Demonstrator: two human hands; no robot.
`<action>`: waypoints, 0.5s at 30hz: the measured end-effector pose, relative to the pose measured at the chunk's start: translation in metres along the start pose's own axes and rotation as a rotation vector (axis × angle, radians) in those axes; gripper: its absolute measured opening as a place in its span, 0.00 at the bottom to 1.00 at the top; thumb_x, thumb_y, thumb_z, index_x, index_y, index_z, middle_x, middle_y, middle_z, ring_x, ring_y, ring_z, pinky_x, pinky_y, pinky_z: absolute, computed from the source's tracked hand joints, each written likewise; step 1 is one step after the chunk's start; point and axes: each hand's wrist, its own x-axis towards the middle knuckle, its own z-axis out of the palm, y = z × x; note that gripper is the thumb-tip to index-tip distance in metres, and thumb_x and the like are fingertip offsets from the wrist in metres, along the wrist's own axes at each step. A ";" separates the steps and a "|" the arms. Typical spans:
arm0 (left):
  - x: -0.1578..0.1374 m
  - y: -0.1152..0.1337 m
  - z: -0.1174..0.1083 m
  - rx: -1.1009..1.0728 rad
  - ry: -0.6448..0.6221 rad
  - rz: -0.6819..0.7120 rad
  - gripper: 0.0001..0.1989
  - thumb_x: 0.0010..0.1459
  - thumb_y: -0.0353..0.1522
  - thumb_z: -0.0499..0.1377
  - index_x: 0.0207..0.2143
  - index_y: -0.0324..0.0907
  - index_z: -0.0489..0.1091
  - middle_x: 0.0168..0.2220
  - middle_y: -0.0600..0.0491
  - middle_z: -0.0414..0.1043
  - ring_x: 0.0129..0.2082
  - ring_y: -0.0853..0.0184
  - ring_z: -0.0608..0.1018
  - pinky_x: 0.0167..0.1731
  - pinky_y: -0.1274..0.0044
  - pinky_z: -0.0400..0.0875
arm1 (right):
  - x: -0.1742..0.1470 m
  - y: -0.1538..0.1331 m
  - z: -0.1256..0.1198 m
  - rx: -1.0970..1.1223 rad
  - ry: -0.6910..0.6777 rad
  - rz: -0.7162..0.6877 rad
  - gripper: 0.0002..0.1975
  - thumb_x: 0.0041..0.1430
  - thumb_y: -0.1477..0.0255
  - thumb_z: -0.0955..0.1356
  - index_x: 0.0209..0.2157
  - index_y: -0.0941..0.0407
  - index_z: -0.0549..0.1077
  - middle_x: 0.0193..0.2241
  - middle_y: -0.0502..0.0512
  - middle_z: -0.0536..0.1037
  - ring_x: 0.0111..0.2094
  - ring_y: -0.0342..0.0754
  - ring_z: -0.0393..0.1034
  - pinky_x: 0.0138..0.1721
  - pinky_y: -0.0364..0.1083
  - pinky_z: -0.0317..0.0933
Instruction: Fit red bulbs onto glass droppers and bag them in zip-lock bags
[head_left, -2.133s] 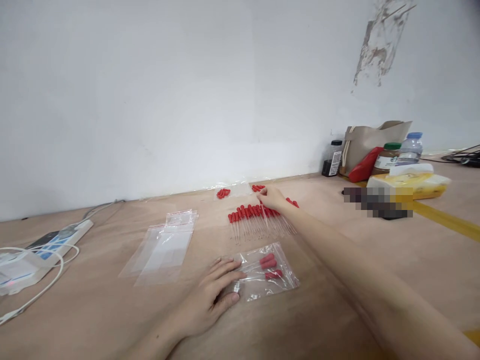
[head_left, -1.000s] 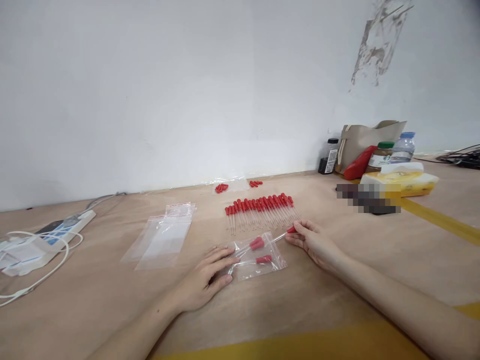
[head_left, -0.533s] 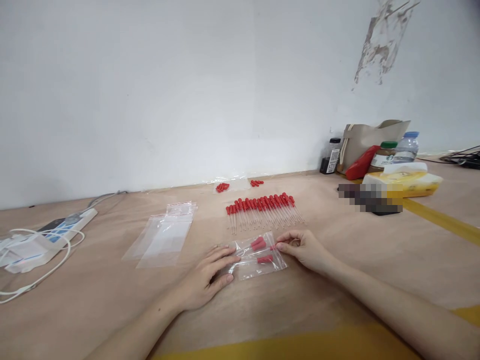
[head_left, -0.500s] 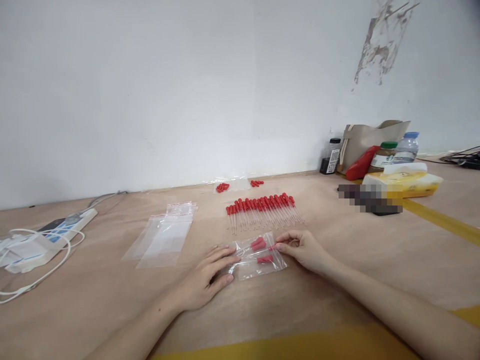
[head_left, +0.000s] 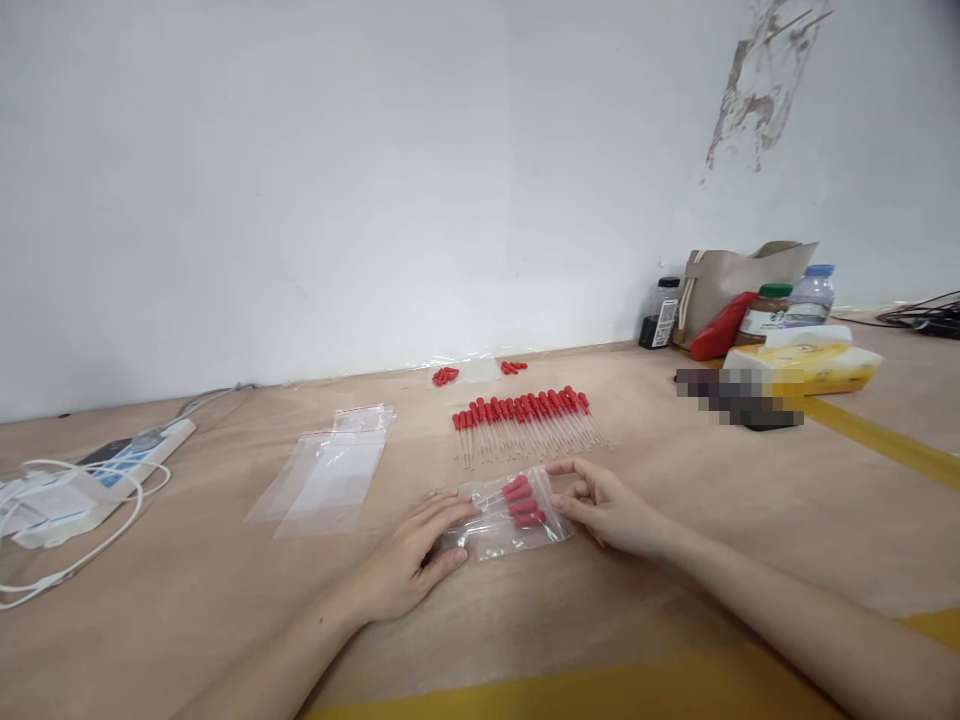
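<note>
A clear zip bag [head_left: 499, 545] lies on the table between my hands, with several droppers [head_left: 523, 503] inside; their red bulbs point to the bag's right end. My left hand [head_left: 420, 550] lies over the bag's left end, fingers stretched out and spread. At the right end, my right hand [head_left: 600, 505] touches the bag's edge, with its forefinger stretched out and apart from the thumb. No dropper shows in its fingers. Beyond the bag is a row of droppers [head_left: 525, 415] with red bulbs and thin clear tubes, lying side by side.
Flat clear zip bags [head_left: 330, 480] lie to the left. Loose red bulbs [head_left: 445, 376] rest by the wall on clear plastic. A power strip [head_left: 105, 485] with white cables is at far left. At right stand a tissue pack [head_left: 840, 368], a beige bag [head_left: 731, 280] and bottles.
The dropper that was at my right fingers now lies inside the bag beside the others. My right fingers have let go of it and spread. The left hand has hardly moved.
</note>
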 end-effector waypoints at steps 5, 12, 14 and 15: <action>0.000 -0.001 0.001 -0.034 0.025 0.024 0.11 0.60 0.35 0.49 0.45 0.45 0.63 0.55 0.49 0.59 0.56 0.63 0.59 0.54 0.67 0.54 | -0.003 -0.010 0.001 0.065 -0.112 0.043 0.28 0.50 0.60 0.64 0.51 0.57 0.54 0.21 0.43 0.67 0.10 0.34 0.53 0.10 0.37 0.46; 0.001 0.003 -0.002 -0.044 -0.003 -0.001 0.10 0.61 0.35 0.48 0.41 0.45 0.66 0.56 0.51 0.57 0.57 0.63 0.57 0.55 0.67 0.53 | 0.007 -0.005 -0.007 -0.017 0.046 0.051 0.20 0.49 0.62 0.64 0.42 0.60 0.66 0.20 0.46 0.70 0.10 0.34 0.52 0.11 0.38 0.46; 0.000 0.003 -0.002 -0.043 -0.001 -0.002 0.11 0.61 0.35 0.48 0.43 0.46 0.65 0.56 0.51 0.57 0.56 0.63 0.58 0.55 0.66 0.54 | 0.022 -0.002 -0.020 -0.158 0.164 -0.039 0.14 0.47 0.64 0.65 0.31 0.60 0.70 0.20 0.49 0.71 0.13 0.36 0.57 0.15 0.38 0.51; 0.000 0.003 -0.002 -0.041 -0.003 -0.002 0.11 0.61 0.35 0.48 0.44 0.46 0.65 0.56 0.51 0.57 0.56 0.62 0.59 0.55 0.66 0.54 | 0.031 -0.002 -0.027 -0.252 0.226 -0.108 0.12 0.47 0.65 0.66 0.27 0.60 0.71 0.19 0.49 0.72 0.17 0.38 0.60 0.19 0.39 0.54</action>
